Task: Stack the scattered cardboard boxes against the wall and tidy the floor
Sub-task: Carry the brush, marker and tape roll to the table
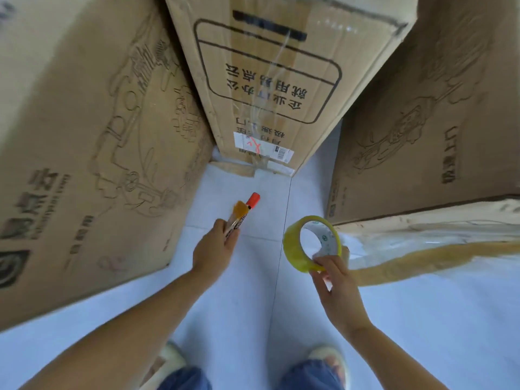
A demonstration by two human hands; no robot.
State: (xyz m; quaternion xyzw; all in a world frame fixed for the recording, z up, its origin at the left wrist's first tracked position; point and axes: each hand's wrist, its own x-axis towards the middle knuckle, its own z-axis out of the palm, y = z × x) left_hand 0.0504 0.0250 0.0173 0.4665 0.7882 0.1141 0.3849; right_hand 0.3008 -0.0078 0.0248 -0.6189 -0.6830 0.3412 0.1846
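Above the pale tiled floor [239, 291], left hand [212, 249] fingers curled round a red-capped marker [242, 211], right hand [336, 288] pinching a yellow tape roll [292, 249], three cardboard boxes standing around: left box [84, 136], middle box [267, 80], right box [422, 122].

Three printed brown cardboard boxes [270, 80] upright.

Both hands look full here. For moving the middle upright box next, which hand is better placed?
Probably left. The left hand grips only a slim marker and sits nearer the middle box. The right hand pinches a bulky tape roll, farther right.
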